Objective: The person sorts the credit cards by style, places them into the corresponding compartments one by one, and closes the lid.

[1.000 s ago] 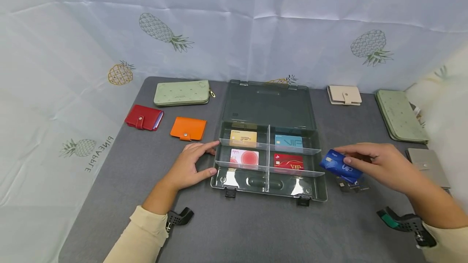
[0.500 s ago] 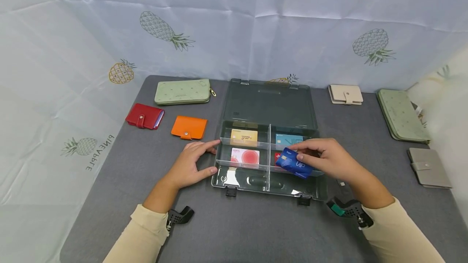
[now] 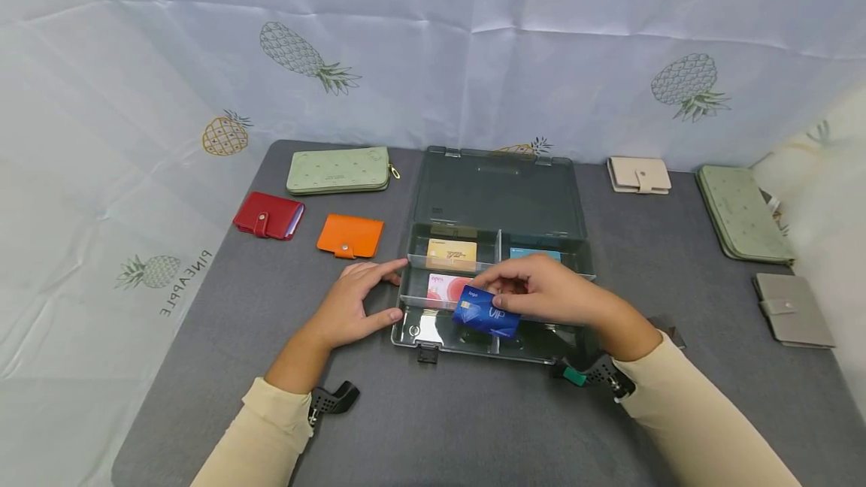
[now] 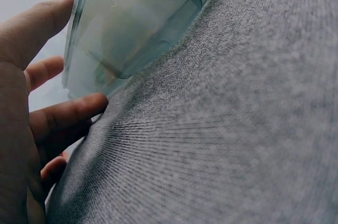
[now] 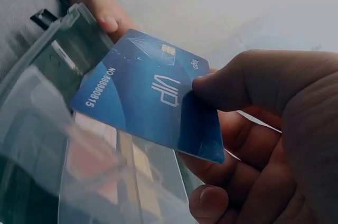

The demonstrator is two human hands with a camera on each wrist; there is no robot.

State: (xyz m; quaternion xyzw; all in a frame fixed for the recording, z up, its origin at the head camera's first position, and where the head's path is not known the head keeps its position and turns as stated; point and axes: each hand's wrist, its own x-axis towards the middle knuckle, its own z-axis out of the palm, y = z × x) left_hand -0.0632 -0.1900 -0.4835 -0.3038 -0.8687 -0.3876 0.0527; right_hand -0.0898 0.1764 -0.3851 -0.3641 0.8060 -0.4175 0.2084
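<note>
Head view, taken from nine o'clock across to three: a red card holder point(image 3: 267, 215), a long green wallet point(image 3: 337, 170) and an orange card holder point(image 3: 349, 237) lie well clear of the work. The left hand point(image 3: 352, 305) has its fingers spread and fairly straight, thumb and fingertips touching the nine o'clock wall of the clear organiser box point(image 3: 414, 288), gripping nothing. It should keep bracing there so the box does not slide.

Inside the box, a yellow card point(image 3: 451, 254) and a pink card point(image 3: 443, 285) fill the left cells, and a teal card point(image 3: 534, 253) shows at twelve o'clock of the right hand point(image 3: 551, 293). That hand pinches a blue VIP card point(image 3: 485, 312) between thumb and curled fingers, tilted above the front left cell, partly over the centre divider point(image 3: 498, 337). My judgement: level the card, clear the divider and the thin cross wall first, then lower it flat; a corner could catch on either.

Open room lies at six o'clock on the grey mat point(image 3: 473, 427). At three o'clock, a beige wallet point(image 3: 639, 174), a second green wallet point(image 3: 741, 213) and a grey wallet point(image 3: 793, 310) sit near the table's edge, well apart from the box.
</note>
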